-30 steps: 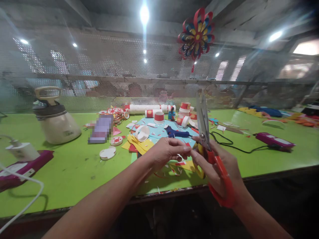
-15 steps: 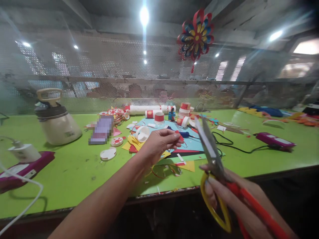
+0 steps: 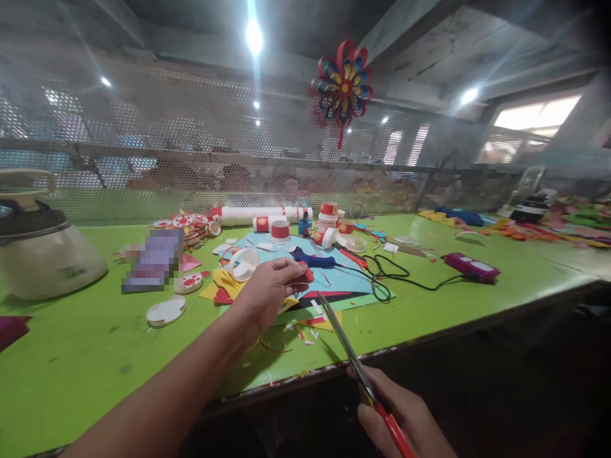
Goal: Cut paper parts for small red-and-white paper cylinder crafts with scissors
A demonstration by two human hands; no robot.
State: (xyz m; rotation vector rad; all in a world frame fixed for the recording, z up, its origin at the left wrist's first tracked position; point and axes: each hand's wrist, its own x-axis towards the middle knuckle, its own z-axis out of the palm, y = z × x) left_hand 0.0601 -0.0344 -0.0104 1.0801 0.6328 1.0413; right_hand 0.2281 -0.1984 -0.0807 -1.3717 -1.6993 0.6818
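Observation:
My left hand [image 3: 274, 286] is over the front of the paper pile, thumb and fingers pinched on a small red paper piece [image 3: 309, 275]. My right hand [image 3: 398, 407], lower right at the table's front edge, grips a pair of scissors [image 3: 351, 353] with red and yellow handles. The blades look closed and point up and left, the tips below and right of the red piece and apart from it. Beyond my left hand, a blue glue gun [image 3: 315, 259] lies on a light blue sheet [image 3: 348, 278]. Paper scraps [image 3: 315, 321] lie between my hands.
Red-and-white paper cups [image 3: 280, 231] and a white roll [image 3: 258, 214] stand behind. To the left are a phone-like slab [image 3: 155, 261], a white disc [image 3: 165, 310] and a pump bottle [image 3: 48, 254]. A black cord [image 3: 394, 270] leads right to a purple power strip [image 3: 470, 267].
My view has swung right. The scissors have come down and left, toward my left hand, and their blades look closed. My left hand still pinches the red paper piece.

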